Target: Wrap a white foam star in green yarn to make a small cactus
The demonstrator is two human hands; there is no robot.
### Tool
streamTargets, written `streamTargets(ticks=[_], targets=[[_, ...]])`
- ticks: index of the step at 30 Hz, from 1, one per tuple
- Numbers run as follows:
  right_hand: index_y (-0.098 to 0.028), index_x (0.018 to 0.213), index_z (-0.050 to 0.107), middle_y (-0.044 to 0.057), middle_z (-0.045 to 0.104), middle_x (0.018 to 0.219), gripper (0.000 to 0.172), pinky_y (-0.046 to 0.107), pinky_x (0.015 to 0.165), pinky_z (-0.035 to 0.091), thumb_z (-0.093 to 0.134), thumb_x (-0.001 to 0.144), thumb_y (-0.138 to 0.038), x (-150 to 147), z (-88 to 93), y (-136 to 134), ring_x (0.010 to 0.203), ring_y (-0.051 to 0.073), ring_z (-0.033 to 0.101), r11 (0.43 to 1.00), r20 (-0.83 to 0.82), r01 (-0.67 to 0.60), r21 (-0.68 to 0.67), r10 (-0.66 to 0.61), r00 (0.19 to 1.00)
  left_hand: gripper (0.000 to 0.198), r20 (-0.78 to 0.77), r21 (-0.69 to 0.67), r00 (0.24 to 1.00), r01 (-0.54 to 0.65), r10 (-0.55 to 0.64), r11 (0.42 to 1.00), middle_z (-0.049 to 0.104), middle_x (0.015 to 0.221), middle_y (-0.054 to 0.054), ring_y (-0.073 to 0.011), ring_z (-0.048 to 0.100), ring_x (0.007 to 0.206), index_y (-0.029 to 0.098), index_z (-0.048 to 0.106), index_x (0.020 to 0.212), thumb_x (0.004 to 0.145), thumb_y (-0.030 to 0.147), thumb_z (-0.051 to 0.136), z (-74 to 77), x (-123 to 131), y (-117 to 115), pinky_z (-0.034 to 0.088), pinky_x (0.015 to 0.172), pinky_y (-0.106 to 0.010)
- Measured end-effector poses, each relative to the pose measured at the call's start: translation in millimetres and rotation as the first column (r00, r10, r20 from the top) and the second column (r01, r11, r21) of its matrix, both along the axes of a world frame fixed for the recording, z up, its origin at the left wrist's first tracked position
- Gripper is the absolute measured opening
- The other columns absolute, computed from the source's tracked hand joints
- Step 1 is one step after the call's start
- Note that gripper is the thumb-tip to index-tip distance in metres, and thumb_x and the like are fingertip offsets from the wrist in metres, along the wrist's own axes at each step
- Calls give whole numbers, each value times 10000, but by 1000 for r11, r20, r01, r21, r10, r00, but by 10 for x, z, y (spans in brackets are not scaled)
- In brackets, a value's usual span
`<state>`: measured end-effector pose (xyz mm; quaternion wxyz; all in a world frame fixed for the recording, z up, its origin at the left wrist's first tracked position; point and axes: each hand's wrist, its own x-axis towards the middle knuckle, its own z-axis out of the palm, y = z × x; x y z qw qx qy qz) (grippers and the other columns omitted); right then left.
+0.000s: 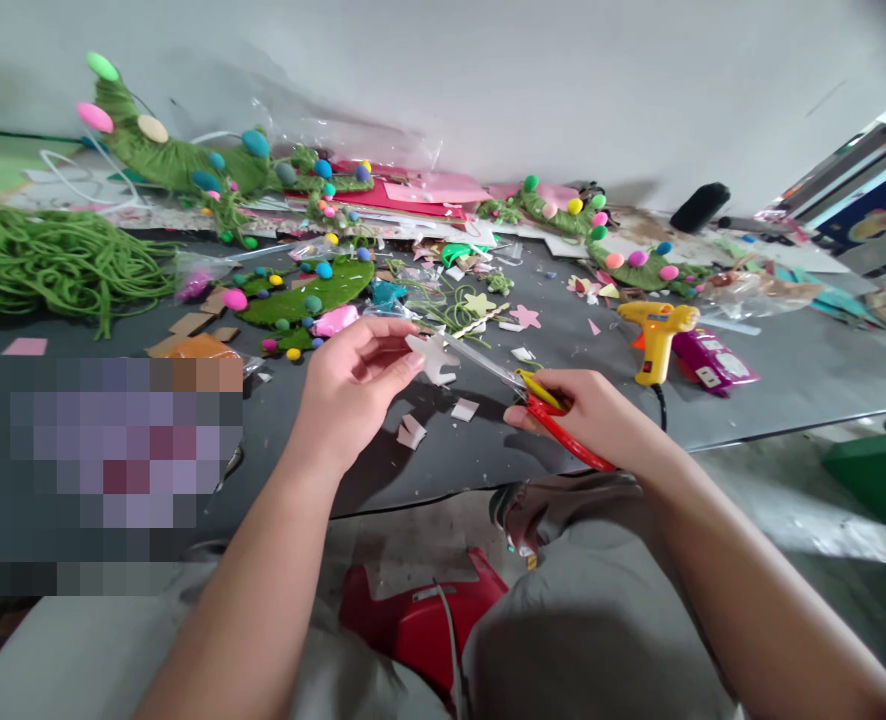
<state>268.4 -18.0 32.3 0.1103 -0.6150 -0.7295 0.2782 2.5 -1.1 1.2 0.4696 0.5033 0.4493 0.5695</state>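
Between the thumb and fingers of my left hand (360,385) is a pale paper star (435,358), held up over the table. My right hand (585,405) grips a pair of scissors (563,425) with red and yellow handles. Their blades point left and reach close to the star; whether they touch it I cannot tell. White paper scraps (411,431) lie on the dark table (368,470) below my hands. Beyond them rest a yellow star (479,304) and a pink star (525,317).
A yellow glue gun (657,340) stands at the right by a purple packet (713,362). Green yarn (60,265) is heaped at the left. Green wrapped shapes with coloured balls (180,160) lean along the wall. A red stool (420,630) is below the table edge.
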Motion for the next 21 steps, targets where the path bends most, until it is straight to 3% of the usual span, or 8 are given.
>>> streamTargets(ticks=[12, 21], targets=[[-203, 689, 334, -63, 293, 647, 595, 240, 542, 252, 736, 797, -629, 13, -28, 7, 653, 112, 237, 1000, 14, 7, -4, -7, 1000, 241, -28, -18, 999, 20, -20, 1000, 747, 905, -19, -156, 717, 852, 216, 749, 967, 757, 227, 868, -8, -12, -3, 602, 780, -242], [-204, 686, 345, -63, 296, 646, 587, 239, 543, 249, 750, 782, -618, 18, -30, -2, 650, 111, 243, 1000, 3, 17, -13, -16, 1000, 234, -55, -16, 998, 5, -6, 1000, 752, 910, -25, -167, 721, 844, 203, 734, 943, 748, 217, 864, -15, -7, -2, 601, 782, -265]])
